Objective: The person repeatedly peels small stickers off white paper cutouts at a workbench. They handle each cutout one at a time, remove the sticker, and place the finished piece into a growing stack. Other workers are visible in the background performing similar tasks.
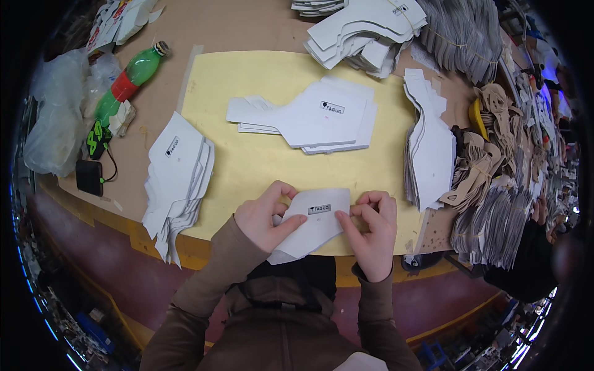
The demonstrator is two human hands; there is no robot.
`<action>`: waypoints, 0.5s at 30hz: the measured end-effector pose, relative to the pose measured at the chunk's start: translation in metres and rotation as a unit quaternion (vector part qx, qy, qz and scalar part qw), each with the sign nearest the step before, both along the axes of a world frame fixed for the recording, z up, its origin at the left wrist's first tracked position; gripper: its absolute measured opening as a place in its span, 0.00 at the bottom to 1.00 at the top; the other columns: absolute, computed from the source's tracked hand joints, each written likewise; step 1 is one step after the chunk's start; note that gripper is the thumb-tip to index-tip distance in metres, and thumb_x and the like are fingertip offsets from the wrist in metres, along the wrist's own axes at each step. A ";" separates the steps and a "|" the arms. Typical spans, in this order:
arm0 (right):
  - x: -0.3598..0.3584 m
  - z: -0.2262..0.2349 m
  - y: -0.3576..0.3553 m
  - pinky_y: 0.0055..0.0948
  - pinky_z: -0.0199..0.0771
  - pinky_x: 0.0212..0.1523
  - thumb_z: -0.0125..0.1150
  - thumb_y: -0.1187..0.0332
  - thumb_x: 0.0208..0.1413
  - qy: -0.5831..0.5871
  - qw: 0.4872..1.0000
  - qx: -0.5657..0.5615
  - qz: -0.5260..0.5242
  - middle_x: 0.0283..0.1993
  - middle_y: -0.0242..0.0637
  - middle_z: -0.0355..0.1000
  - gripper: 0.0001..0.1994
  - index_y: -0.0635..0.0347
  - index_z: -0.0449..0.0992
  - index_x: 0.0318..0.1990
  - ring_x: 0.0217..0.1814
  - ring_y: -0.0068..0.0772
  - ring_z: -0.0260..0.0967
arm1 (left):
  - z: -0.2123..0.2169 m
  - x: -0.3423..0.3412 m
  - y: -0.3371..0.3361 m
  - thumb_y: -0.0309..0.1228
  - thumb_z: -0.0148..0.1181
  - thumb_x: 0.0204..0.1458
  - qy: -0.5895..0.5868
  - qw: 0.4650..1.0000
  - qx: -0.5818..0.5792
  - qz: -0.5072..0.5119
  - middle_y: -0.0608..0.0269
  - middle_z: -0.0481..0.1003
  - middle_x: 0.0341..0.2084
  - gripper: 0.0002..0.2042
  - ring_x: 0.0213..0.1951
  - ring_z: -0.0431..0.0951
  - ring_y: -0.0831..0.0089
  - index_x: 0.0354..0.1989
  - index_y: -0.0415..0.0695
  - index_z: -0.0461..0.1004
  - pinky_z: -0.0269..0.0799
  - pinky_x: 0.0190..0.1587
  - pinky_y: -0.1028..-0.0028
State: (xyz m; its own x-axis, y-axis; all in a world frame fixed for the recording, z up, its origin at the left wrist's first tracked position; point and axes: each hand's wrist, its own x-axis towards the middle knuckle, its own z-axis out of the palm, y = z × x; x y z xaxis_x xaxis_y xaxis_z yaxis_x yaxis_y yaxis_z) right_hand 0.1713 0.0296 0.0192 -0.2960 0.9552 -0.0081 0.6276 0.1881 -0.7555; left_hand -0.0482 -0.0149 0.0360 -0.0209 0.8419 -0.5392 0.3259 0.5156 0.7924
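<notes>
Fingers of the left hand (265, 216) curl closed around the left edge of a white cut piece (311, 226), thumb on top; the right hand (372, 227) pinches its right edge likewise. Both forearms rise from the lower edge, holding the piece just over the yellow mat (260, 154), between white stacks (179, 179).

The tabletop (247, 28) is brown, with a yellow mat (260, 154) laid across its middle. On the mat lie a small pile of white cut pieces (309, 117) and — at its left edge — a taller stack (176, 179). Off the mat, to the left, a green bottle (127, 80) lies on its side near clear plastic bags (52, 123) and a black phone (90, 176). More white and tan stacks (470, 167) crowd the right side.
</notes>
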 end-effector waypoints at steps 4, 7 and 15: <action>-0.002 -0.001 0.001 0.35 0.63 0.41 0.74 0.73 0.47 -0.006 1.000 0.009 -0.006 0.39 0.37 0.66 0.08 0.64 0.78 0.29 0.40 0.38 0.60 | 0.002 0.002 0.002 0.35 0.68 0.55 0.018 1.000 0.004 0.009 0.57 0.84 0.27 0.19 0.23 0.79 0.74 0.51 0.44 0.69 0.71 0.28 0.74; -0.003 -0.001 0.001 0.35 0.63 0.41 0.75 0.73 0.47 -0.006 1.000 0.005 -0.010 0.40 0.37 0.66 0.09 0.64 0.78 0.29 0.40 0.38 0.60 | 0.002 0.004 0.003 0.35 0.68 0.55 0.024 1.000 -0.001 0.017 0.57 0.83 0.26 0.19 0.23 0.79 0.73 0.51 0.44 0.70 0.71 0.28 0.74; -0.003 0.000 0.002 0.35 0.64 0.42 0.75 0.72 0.47 -0.023 1.000 0.007 -0.005 0.40 0.37 0.66 0.09 0.63 0.78 0.29 0.40 0.38 0.60 | 0.004 0.004 0.005 0.35 0.69 0.54 0.025 0.999 -0.021 0.021 0.58 0.83 0.24 0.19 0.22 0.80 0.73 0.51 0.45 0.70 0.70 0.28 0.74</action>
